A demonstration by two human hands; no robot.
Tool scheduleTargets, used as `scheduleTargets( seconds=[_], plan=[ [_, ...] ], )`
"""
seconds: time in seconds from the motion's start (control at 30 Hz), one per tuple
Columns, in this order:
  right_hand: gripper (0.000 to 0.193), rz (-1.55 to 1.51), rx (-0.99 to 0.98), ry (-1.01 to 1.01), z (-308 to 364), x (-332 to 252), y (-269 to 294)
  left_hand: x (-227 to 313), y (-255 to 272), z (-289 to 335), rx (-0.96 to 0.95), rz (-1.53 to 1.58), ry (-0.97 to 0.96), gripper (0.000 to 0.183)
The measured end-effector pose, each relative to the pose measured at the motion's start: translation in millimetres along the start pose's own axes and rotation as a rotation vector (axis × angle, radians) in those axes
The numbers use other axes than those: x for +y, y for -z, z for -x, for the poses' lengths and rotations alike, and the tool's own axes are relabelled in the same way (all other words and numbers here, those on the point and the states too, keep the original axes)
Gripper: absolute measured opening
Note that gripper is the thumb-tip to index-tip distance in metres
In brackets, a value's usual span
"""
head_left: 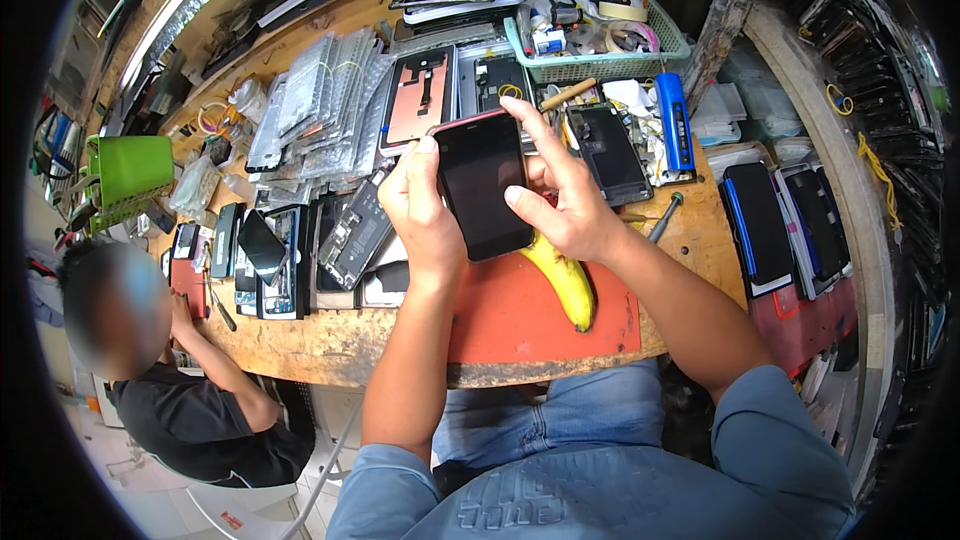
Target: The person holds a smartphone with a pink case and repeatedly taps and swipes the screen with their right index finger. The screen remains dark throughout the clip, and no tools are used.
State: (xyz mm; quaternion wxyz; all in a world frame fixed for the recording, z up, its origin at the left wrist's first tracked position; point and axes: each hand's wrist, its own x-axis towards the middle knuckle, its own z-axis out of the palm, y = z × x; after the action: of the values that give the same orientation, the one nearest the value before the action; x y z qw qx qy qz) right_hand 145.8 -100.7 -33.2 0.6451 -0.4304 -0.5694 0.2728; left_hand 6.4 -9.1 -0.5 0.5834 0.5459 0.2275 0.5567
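Between both hands I hold a smartphone with a dark, blank screen and a reddish edge, tilted above the bench. My left hand is closed along its left side, the thumb at the upper left edge. My right hand grips the right side, forefinger at the top corner and thumb on the screen's edge. Below the phone a yellow banana lies on a red mat, its upper end hidden behind the phone and my right hand.
Opened phones and a large battery-filled chassis crowd the left. Bubble-wrapped parts are stacked behind. A green basket holds small items; a blue tool and a screwdriver lie right. Another person sits at the left.
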Motion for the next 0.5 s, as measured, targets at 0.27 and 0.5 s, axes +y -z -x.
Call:
scheduleTargets(
  seconds=[0.27,0.5],
  plan=[
    [0.090,0.043,0.016,0.007,-0.6,1.8,-1.1,3.7,-6.0,1.4,0.016,0.015,0.004,0.031],
    [0.088,0.034,0.021,-0.057,-0.5,1.6,1.7,0.5,-2.0,0.9,-0.003,-0.021,-0.016,0.032]
  ],
)
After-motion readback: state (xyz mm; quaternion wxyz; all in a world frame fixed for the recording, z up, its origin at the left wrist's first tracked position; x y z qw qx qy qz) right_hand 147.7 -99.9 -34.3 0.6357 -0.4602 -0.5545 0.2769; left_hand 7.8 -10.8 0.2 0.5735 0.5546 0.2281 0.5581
